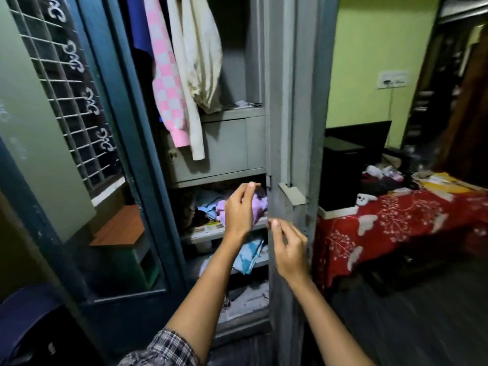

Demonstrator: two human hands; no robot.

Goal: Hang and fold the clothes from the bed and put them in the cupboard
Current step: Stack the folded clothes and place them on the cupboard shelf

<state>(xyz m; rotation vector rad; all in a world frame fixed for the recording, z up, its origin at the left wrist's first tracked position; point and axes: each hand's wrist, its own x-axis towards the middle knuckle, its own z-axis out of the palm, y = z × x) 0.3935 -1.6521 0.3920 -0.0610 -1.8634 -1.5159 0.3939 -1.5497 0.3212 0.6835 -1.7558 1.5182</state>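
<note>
The left hand (pixel 239 210) and right hand (pixel 287 249) hover loosely curled and empty before the cupboard (pixel 229 143), where a lilac cloth (pixel 260 206) lies bunched, not folded, at the shelf (pixel 200 235) edge and could slide off or snag in the door (pixel 303 128)

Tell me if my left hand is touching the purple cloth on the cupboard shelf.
Cannot tell. In the head view the left hand overlaps the purple cloth, hiding any contact or gap, and the frame is blurred.
</note>
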